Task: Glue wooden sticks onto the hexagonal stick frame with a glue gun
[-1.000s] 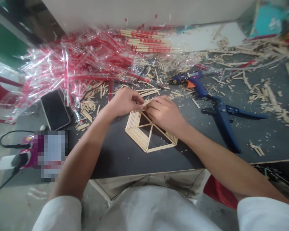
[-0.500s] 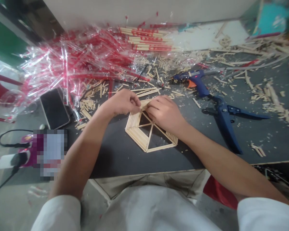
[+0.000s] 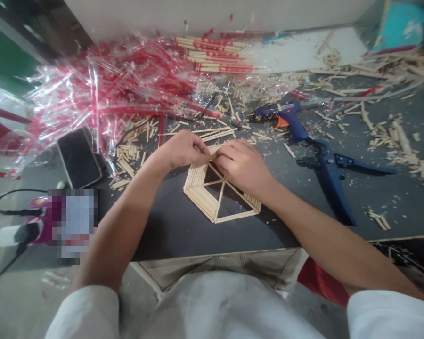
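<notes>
A flat hexagon frame of thin wooden sticks lies on the dark table, with spokes meeting at its middle. My left hand and my right hand meet at the frame's far edge. Both are closed in a pinch on a short wooden stick held against that edge. The fingers cover most of the stick and the far side of the frame.
A blue glue gun and blue cutting pliers lie to the right. A black phone lies at the left, by a heap of red and clear wrappers. Cut stick pieces litter the table. Packed sticks lie at the back.
</notes>
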Action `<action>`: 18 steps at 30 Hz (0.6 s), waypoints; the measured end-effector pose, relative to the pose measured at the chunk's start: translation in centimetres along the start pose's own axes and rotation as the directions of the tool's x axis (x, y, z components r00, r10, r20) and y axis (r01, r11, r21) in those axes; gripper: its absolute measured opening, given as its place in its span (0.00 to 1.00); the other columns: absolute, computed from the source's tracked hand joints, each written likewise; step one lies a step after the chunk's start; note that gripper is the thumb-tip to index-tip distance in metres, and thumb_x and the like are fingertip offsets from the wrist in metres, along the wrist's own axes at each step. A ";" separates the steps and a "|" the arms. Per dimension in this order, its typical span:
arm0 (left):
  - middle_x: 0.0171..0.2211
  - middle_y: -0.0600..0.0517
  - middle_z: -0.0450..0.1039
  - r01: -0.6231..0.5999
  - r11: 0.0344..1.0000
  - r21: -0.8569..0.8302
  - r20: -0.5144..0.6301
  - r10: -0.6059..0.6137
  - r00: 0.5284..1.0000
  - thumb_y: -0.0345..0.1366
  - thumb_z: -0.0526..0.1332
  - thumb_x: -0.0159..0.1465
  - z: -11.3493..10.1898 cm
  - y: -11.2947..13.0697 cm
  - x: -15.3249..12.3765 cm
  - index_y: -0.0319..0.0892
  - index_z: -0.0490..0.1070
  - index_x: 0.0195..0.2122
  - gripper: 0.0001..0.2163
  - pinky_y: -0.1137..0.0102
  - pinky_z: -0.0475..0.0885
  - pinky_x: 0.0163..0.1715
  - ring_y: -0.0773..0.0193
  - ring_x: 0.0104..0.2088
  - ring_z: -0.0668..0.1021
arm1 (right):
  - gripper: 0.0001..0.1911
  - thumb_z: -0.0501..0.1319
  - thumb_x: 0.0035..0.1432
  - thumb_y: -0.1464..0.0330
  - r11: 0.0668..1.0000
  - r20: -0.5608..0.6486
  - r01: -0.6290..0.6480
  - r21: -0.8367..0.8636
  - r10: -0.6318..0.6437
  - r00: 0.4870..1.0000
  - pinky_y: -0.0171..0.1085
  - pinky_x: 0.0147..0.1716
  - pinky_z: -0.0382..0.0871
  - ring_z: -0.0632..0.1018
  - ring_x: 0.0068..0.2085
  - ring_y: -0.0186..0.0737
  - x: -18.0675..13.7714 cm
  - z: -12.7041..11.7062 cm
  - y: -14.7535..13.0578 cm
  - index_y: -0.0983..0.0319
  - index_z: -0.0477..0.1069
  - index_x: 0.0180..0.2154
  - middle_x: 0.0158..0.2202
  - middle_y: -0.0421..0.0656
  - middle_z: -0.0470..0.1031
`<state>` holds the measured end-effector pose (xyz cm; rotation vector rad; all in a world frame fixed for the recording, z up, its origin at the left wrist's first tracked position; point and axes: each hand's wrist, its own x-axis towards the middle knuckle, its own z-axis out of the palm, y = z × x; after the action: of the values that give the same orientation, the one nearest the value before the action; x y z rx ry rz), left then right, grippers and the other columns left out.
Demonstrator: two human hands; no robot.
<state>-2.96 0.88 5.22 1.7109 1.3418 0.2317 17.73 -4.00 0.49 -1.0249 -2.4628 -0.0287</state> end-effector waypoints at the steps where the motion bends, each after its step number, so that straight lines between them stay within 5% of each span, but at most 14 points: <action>1: 0.17 0.54 0.70 0.004 1.000 -0.006 0.000 -0.004 1.000 0.31 0.69 0.52 0.0 0.1 -0.1 0.42 0.84 0.28 0.04 0.68 0.66 0.24 0.67 0.20 0.70 | 0.17 0.56 0.74 0.72 1.000 -0.002 0.001 -0.001 -0.001 1.000 0.47 0.46 0.65 0.74 0.44 0.48 0.0 0.0 0.0 0.60 0.80 0.34 0.37 0.47 0.81; 18: 0.18 0.55 0.69 0.028 0.999 0.032 -0.014 -0.028 1.000 0.31 0.67 0.48 0.0 1.4 0.0 0.38 0.82 0.24 0.04 0.73 0.62 0.23 0.70 0.22 0.68 | 0.16 0.56 0.75 0.71 0.998 -0.015 0.033 -0.062 -0.034 0.999 0.46 0.46 0.65 0.74 0.45 0.47 -0.2 0.3 0.0 0.60 0.80 0.35 0.37 0.47 0.81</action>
<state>-2.05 0.91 6.29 1.7190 1.3848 0.2070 17.72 -4.01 0.11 -1.0055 -2.4783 -0.1237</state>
